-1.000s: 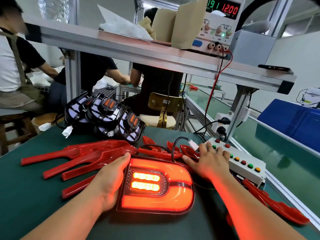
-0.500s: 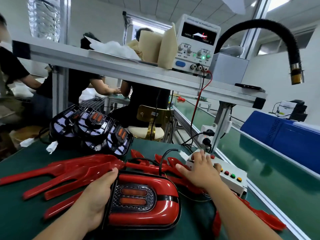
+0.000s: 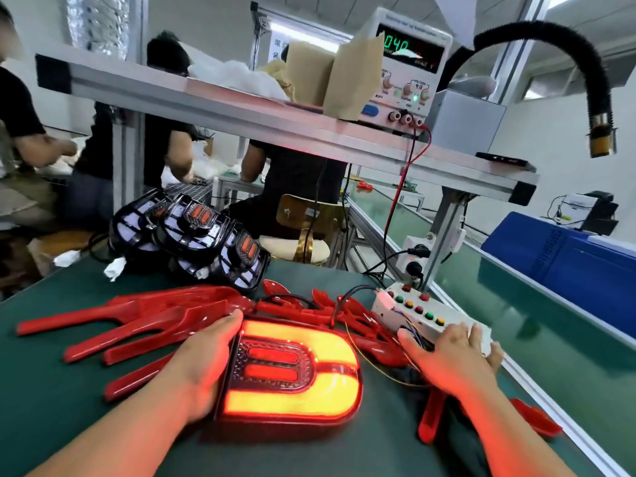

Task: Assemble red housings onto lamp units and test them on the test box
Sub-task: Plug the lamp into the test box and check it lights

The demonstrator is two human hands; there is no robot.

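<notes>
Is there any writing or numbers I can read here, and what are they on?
"040": green digits on the power supply display.
Power supply knob labels: too small to read.
White sign in the background: characters blurred.
Blue crate lettering: unreadable.

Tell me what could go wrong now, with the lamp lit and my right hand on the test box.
Thin wires run loose from the test box towards the lit lamp, passing by the right hand; dragging that hand back may tug them and cut the test.
The left hand steadies the lamp at one edge only, and loose red housings crowd it; a nudge could slide it onto them and scuff it.
</notes>
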